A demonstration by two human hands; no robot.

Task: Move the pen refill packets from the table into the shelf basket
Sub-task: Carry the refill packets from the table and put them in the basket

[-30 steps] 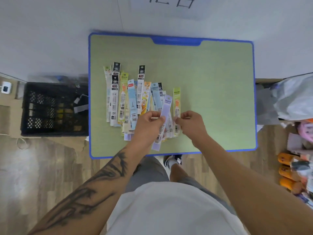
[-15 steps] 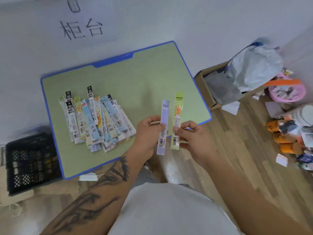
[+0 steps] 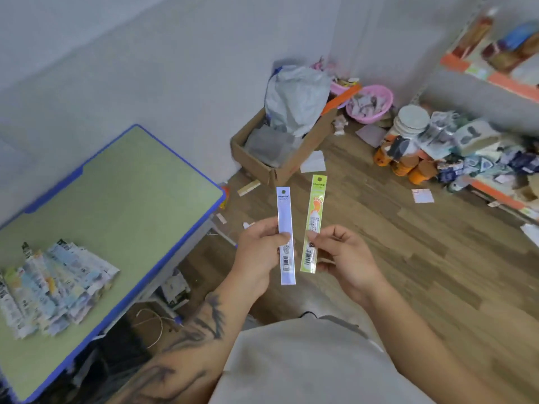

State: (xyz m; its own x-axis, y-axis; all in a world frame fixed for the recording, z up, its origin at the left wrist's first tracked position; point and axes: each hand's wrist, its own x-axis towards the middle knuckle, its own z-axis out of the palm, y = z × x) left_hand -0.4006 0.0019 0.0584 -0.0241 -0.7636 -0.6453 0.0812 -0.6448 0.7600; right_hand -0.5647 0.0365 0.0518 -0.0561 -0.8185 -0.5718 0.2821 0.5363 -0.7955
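Above the wooden floor, in front of the person's chest, two long flat pen refill packets are held upright side by side, close together but apart. On the left is the pale lilac plastic refill packet, with a barcode near its lower end; the left hand grips it around its lower half, the thumb laid across its front and the fingers curled behind it. On the right is the yellow-green plastic refill packet, leaning slightly to the right at its top; the right hand pinches its lower half between the thumb on the front and the curled fingers behind.

Off to the left, well apart from both hands, a fanned pile of mixed refill packets lies on the near part of the green table with a blue rim. The pile is blurred, so single packets cannot be told apart.

Beyond the hands an open brown cardboard box stands on the wooden plank floor against the wall, with a grey plastic bag in it. Just right of the box sits a pink plastic basket. Farther right, a heap of orange bottles and mixed goods crowds the foot of a shelf with orange edge strips.
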